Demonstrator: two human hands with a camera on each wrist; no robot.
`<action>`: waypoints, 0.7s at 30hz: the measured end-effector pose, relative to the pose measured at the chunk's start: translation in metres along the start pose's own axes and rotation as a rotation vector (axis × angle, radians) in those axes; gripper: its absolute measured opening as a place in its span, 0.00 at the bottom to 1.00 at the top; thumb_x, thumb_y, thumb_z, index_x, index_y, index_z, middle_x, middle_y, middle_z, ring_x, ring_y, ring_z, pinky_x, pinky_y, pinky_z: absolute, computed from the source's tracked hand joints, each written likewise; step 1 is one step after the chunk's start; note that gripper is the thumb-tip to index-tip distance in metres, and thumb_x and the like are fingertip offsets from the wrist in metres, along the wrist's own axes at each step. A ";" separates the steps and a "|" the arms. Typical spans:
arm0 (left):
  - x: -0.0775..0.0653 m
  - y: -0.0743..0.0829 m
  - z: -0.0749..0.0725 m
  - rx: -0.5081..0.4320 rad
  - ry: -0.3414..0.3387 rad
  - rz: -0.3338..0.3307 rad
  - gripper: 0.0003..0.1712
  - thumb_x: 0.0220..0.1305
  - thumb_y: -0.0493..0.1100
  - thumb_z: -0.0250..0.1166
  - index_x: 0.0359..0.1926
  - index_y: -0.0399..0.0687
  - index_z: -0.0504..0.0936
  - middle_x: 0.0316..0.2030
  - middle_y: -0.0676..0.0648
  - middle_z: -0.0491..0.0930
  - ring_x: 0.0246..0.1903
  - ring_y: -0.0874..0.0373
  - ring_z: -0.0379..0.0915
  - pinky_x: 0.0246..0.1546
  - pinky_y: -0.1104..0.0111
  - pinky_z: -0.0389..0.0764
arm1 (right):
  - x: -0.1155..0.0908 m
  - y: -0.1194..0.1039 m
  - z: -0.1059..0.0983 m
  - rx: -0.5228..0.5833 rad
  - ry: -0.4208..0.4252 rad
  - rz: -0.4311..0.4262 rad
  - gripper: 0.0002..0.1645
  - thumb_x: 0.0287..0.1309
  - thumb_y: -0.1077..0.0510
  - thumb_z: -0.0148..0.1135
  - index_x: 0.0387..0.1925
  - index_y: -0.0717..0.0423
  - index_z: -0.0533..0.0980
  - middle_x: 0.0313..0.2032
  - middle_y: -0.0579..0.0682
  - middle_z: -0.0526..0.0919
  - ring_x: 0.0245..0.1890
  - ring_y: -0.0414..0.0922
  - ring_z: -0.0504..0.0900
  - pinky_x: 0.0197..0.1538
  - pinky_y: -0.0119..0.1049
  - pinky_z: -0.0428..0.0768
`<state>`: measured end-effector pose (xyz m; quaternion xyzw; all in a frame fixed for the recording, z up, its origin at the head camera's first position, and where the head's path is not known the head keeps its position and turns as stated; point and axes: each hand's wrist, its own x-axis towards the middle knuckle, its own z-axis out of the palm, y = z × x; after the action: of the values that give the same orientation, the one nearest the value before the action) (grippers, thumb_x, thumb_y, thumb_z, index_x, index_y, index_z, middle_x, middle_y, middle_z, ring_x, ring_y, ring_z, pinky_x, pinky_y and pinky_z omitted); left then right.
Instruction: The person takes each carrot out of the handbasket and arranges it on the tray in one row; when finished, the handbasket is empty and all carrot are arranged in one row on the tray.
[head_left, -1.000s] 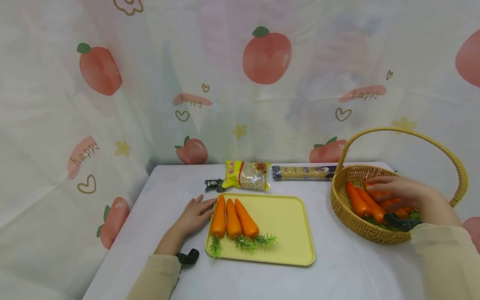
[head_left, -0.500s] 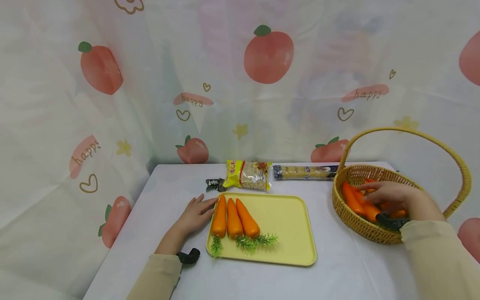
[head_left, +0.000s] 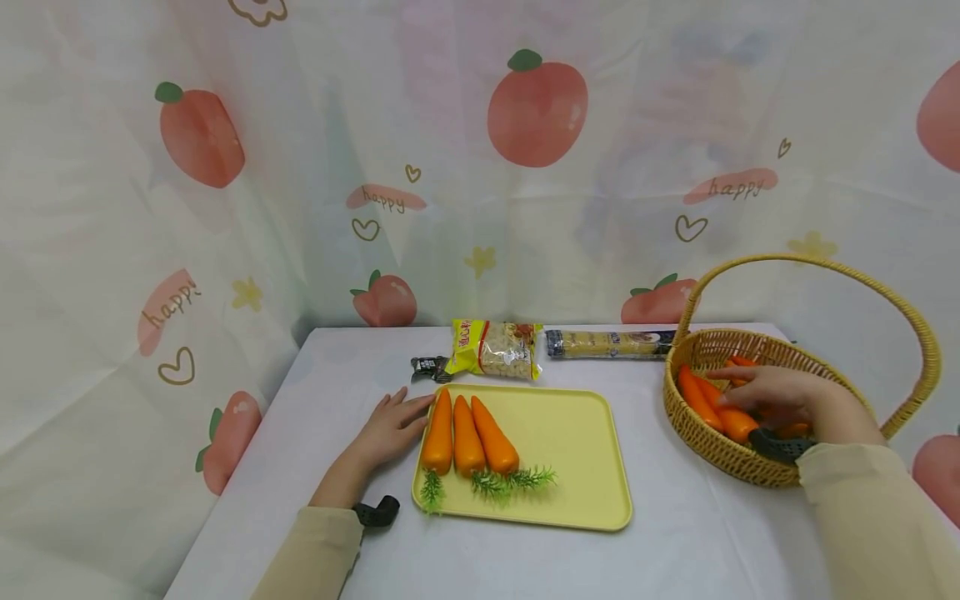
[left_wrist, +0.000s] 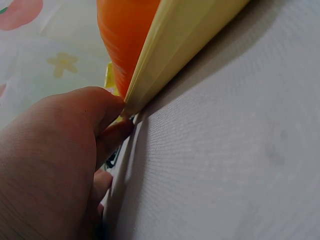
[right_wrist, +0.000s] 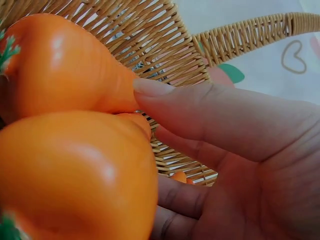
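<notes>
My right hand [head_left: 787,396] reaches down into the wicker basket [head_left: 723,467] at the right. Its thumb presses against an orange carrot [head_left: 738,423], with the fingers curving round behind and partly hidden in the right wrist view. Another carrot [head_left: 696,398] lies alongside, and more orange shows beneath the hand. On a yellow tray [head_left: 566,450], three carrots [head_left: 468,446] with green tops lie side by side at the left. My left hand [head_left: 392,429] rests on the table, fingers loosely extended. In the left wrist view, its thumb [left_wrist: 107,102] touches the tray's rim.
A tall arched handle [head_left: 840,267] rises over the basket. Along the table's back edge lie a small black packet [head_left: 430,369], a yellow-and-clear food bag [head_left: 498,350] and a long packet of noodles [head_left: 609,345]. A patterned cloth [head_left: 450,100] hangs behind.
My right hand has moved left and lower into the basket, its thumb now against a carrot. The carrots there have shifted slightly left. The left hand and tray look unchanged.
</notes>
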<state>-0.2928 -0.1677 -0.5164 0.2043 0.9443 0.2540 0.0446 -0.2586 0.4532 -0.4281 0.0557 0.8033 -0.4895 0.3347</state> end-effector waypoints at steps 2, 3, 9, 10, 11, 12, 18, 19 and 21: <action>0.000 0.000 0.000 0.001 -0.001 -0.002 0.27 0.74 0.55 0.53 0.72 0.65 0.67 0.69 0.57 0.69 0.77 0.45 0.45 0.77 0.46 0.40 | -0.001 0.000 0.001 0.007 -0.003 0.009 0.48 0.70 0.52 0.57 0.78 0.58 0.42 0.57 0.61 0.70 0.47 0.50 0.79 0.53 0.44 0.83; 0.000 0.000 0.000 0.001 0.000 -0.001 0.27 0.74 0.55 0.53 0.72 0.65 0.67 0.69 0.57 0.69 0.77 0.45 0.45 0.77 0.46 0.40 | -0.001 -0.001 0.002 0.007 -0.003 0.012 0.48 0.69 0.52 0.57 0.78 0.58 0.42 0.57 0.61 0.70 0.47 0.50 0.79 0.53 0.44 0.83; -0.001 0.000 0.000 -0.009 0.008 -0.002 0.27 0.74 0.55 0.54 0.71 0.65 0.68 0.69 0.57 0.69 0.77 0.45 0.45 0.78 0.46 0.40 | -0.004 -0.002 0.003 0.010 -0.011 0.022 0.48 0.69 0.53 0.57 0.78 0.57 0.41 0.59 0.61 0.69 0.48 0.50 0.79 0.54 0.43 0.82; -0.001 0.000 0.000 -0.011 0.008 -0.003 0.27 0.74 0.55 0.54 0.71 0.65 0.68 0.69 0.57 0.69 0.77 0.45 0.45 0.78 0.47 0.40 | -0.004 -0.002 0.003 0.009 -0.020 0.015 0.48 0.69 0.53 0.57 0.78 0.58 0.40 0.60 0.61 0.69 0.48 0.50 0.79 0.54 0.43 0.82; -0.001 0.000 0.000 -0.013 0.009 -0.003 0.27 0.74 0.55 0.54 0.71 0.65 0.68 0.69 0.57 0.69 0.77 0.45 0.45 0.78 0.47 0.40 | -0.004 -0.002 0.003 0.015 -0.026 0.011 0.48 0.69 0.54 0.56 0.78 0.58 0.40 0.60 0.61 0.69 0.49 0.50 0.79 0.54 0.43 0.82; -0.001 0.000 0.000 -0.013 0.010 -0.004 0.27 0.74 0.55 0.54 0.71 0.65 0.68 0.69 0.57 0.69 0.77 0.45 0.45 0.78 0.47 0.40 | -0.004 -0.002 0.004 0.021 -0.031 0.008 0.48 0.70 0.54 0.56 0.78 0.58 0.39 0.60 0.61 0.69 0.49 0.50 0.79 0.54 0.43 0.82; -0.001 0.001 0.000 -0.014 0.009 -0.012 0.27 0.74 0.55 0.54 0.71 0.65 0.68 0.69 0.56 0.70 0.77 0.45 0.45 0.78 0.46 0.40 | -0.004 0.001 0.002 0.074 -0.041 -0.026 0.49 0.70 0.56 0.55 0.78 0.57 0.37 0.62 0.63 0.65 0.50 0.49 0.80 0.55 0.45 0.82; -0.001 0.002 0.000 -0.015 0.009 -0.015 0.27 0.73 0.55 0.54 0.71 0.65 0.68 0.69 0.56 0.70 0.77 0.45 0.45 0.78 0.46 0.40 | -0.004 0.001 0.001 0.085 -0.039 -0.035 0.48 0.70 0.56 0.55 0.78 0.56 0.38 0.63 0.63 0.64 0.50 0.50 0.80 0.55 0.46 0.82; -0.001 0.002 0.000 -0.016 0.010 -0.018 0.27 0.73 0.55 0.54 0.71 0.66 0.68 0.69 0.56 0.70 0.77 0.45 0.45 0.78 0.46 0.40 | -0.005 0.002 -0.002 0.092 -0.021 -0.056 0.47 0.70 0.56 0.55 0.78 0.53 0.40 0.65 0.64 0.59 0.49 0.50 0.80 0.54 0.46 0.83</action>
<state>-0.2910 -0.1666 -0.5151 0.1941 0.9442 0.2624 0.0440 -0.2546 0.4572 -0.4261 0.0436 0.7775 -0.5357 0.3266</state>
